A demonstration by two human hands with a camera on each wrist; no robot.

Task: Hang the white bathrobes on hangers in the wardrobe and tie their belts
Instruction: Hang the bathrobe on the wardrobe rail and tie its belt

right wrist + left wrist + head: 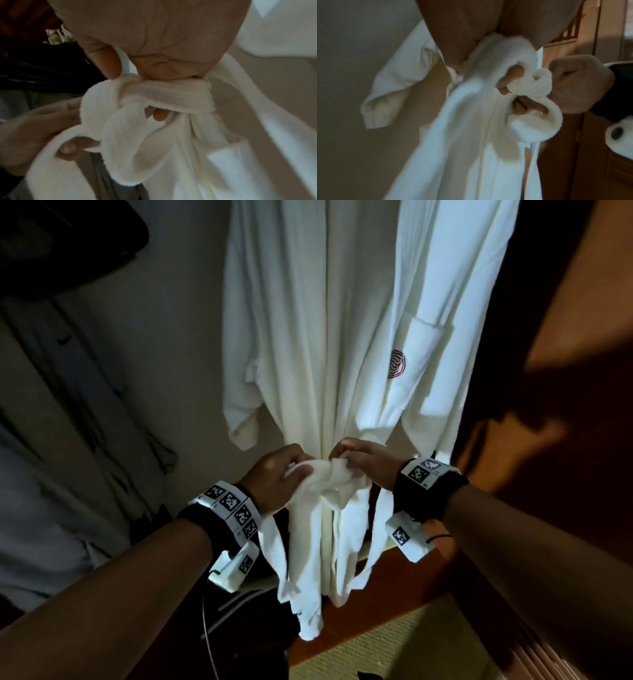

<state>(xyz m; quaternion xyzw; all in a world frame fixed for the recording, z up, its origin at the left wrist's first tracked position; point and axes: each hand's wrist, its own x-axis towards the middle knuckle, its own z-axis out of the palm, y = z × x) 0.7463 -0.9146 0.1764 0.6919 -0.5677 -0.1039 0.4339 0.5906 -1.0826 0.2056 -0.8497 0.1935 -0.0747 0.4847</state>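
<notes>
Bathrobe (342,337) hanging white in the wardrobe before me, my left hand (274,477) and right hand (366,462) both gripping its belt (329,477) at the waist, fingers (159,115) curling through a loose knot, belt ends dangling below, dark clothes (68,422) hanging to the left.

head view: taken from above and behind both forearms, facing forward and down at the hanging bathrobe (329,337), far enough back to take in its sleeves and pocket. left wrist view: very close, looking along the left hand (453,33) toward the belt (529,83), with the right hand (578,83) opposite. right wrist view: equally close, looking along the right hand (154,33) the other way. shared by all three — the belt knot and both hands at it.
</notes>
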